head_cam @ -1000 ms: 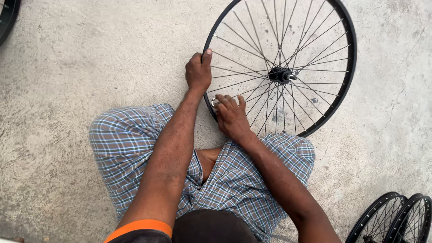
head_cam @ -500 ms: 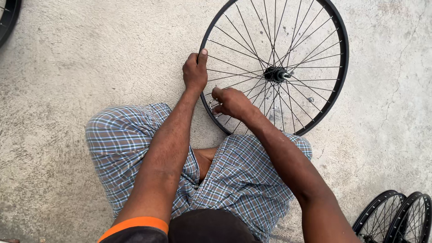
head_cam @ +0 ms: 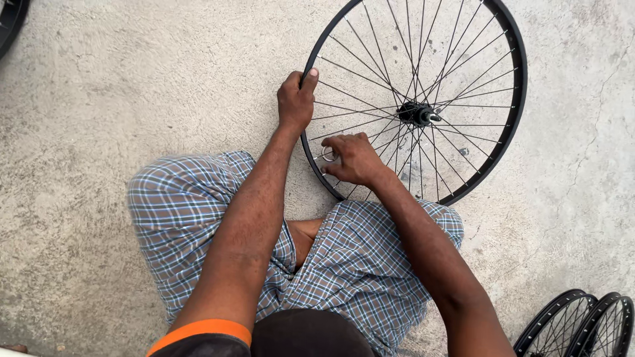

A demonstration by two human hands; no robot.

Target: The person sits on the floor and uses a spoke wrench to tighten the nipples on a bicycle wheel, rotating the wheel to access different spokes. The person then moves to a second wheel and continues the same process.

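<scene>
Black spoked bicycle wheel (head_cam: 463,39), flat on grey concrete floor (head_cam: 132,99), is gripped at its rim by the closed left hand (head_cam: 295,102), while a small silver ring-shaped tool (head_cam: 327,155) is pinched by the right hand (head_cam: 354,160).

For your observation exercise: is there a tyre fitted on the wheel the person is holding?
No: the wheel shows only a bare black rim and spokes, with the left hand gripping the rim.

The small metal tool (head_cam: 328,155) is mostly hidden under the right hand (head_cam: 354,158); two wheels (head_cam: 582,327) at five o'clock are cut off.
</scene>
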